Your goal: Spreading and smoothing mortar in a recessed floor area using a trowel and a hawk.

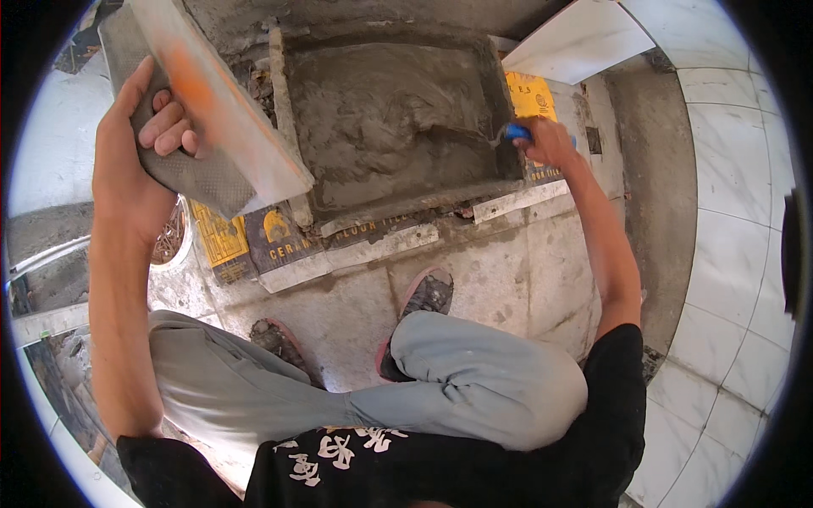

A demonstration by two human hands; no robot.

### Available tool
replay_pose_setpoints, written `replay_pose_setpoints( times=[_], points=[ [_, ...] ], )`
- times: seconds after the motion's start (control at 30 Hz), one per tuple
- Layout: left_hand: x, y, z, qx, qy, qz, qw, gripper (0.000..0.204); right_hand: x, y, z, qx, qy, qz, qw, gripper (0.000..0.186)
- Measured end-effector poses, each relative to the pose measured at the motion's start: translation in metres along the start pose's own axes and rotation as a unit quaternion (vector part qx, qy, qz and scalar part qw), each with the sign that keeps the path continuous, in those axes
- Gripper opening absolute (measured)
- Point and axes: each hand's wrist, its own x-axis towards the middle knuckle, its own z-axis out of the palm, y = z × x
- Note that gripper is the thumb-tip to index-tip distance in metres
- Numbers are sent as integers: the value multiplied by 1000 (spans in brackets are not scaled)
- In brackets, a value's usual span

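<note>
At the upper left, my left hand (157, 127) holds up a tile (222, 179) tilted on edge. Its grey, textured back faces my fingers, and a smear of orange shows on its pale edge. My right hand (546, 140) is closed round the blue handle of a trowel (516, 132) at the right rim of a mixing trough (284, 102). The trowel's thin metal neck points left into wet grey mortar (381, 93), where the blade is mostly sunk and hard to see. The mortar's surface is lumpy and stirred in the middle.
Flattened yellow and black cardboard (339, 250) lies under the trough. Another white marbled tile (584, 38) leans at the upper right. White wall tiles (728, 229) run along the right side. A round container (172, 233) stands below the held tile. My shoes (428, 292) rest on the dusty floor.
</note>
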Motion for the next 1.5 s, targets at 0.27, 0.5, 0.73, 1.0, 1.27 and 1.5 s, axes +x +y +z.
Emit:
replay_pose_setpoints(
  times=[0.27,0.5,0.73,1.0,1.27,1.5],
  points=[
    [12,-13,-16,91,-16,24,995,19,-78,-58,55,426,-176,182,868,41],
    [18,-31,12,439,-45,127,889,24,-105,-124,22,601,-114,224,759,37],
    [49,-87,85,554,-102,211,799,35,-96,-146,23,416,46,188,889,42],
    [70,-159,127,617,-185,200,738,37,-90,-151,4,466,12,146,873,43],
    [120,-152,120,662,-123,213,708,41,-126,-160,-23,438,22,135,888,41],
    [106,-134,136,617,-73,272,734,41,-112,-140,-10,684,-113,230,683,30]
  ],
)
